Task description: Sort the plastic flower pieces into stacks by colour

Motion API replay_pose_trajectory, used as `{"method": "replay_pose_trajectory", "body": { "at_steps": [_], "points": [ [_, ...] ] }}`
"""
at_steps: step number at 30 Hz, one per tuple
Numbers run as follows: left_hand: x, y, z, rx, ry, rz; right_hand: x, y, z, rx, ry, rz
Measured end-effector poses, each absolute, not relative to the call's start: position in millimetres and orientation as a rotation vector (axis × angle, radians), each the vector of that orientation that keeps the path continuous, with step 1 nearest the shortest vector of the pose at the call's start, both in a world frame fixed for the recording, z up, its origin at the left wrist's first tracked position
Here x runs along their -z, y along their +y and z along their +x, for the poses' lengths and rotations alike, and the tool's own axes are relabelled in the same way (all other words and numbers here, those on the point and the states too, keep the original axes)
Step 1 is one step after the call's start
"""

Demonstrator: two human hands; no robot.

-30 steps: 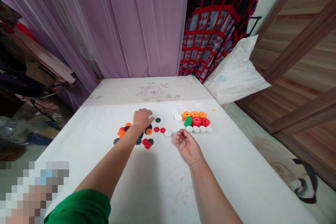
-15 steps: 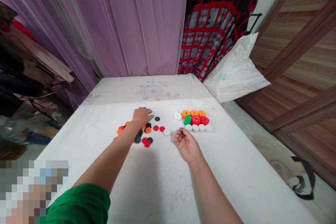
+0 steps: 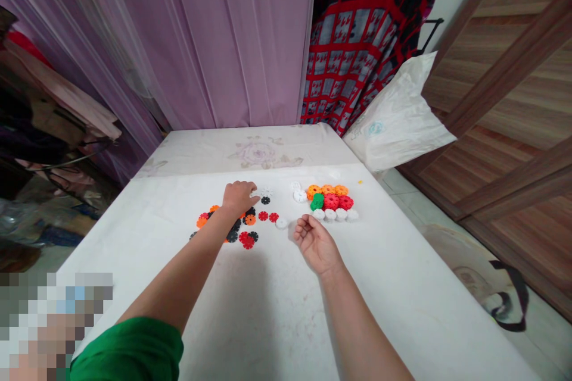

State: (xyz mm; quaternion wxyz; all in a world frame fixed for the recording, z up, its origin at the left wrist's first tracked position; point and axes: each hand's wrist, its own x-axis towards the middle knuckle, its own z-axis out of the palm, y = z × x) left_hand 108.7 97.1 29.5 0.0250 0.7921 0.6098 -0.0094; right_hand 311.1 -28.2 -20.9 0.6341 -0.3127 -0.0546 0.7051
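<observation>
My left hand [image 3: 239, 197] is over the far edge of a loose pile of black, orange and red notched discs [image 3: 250, 219]. A bit of white shows between its thumb and forefinger, seemingly a white notched disc [image 3: 255, 194]. Just right of it lie another white disc [image 3: 267, 191] and a black disc [image 3: 266, 200]. My right hand [image 3: 316, 242] rests palm up on the table, fingers curled in; anything inside them is hidden. Left of its fingertips is a white disc [image 3: 281, 223], with two red discs [image 3: 269, 216] beyond.
Grouped beyond my right hand are orange stacks [image 3: 328, 190], red stacks [image 3: 338, 202], a green stack [image 3: 317, 202] and several white stacks [image 3: 335, 215]. More white discs [image 3: 299, 195] lie left of these. A white bag [image 3: 397, 122] stands past the table's [image 3: 277, 321] right edge.
The whole view has shifted slightly. White now shows between my left thumb and forefinger, where I could not see it before. My right hand keeps its curled pose.
</observation>
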Motion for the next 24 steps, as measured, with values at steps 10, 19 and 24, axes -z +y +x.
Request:
{"method": "replay_pose_trajectory", "body": {
  "at_steps": [10, 19, 24],
  "points": [
    [-13.8, 34.4, 122.5, -0.450, 1.332, 2.368, 22.5, -27.5, 311.9, -1.623, -0.164, -0.692],
    [-12.2, 22.8, 136.1, -0.464, 1.328, 2.493, 23.0, -27.4, 311.2, -1.618, -0.181, -0.683],
    [-11.8, 23.5, 138.6, -0.425, 1.310, 2.521, 22.0, -27.3, 311.3, -1.616, -0.157, -0.687]
  ]
}}
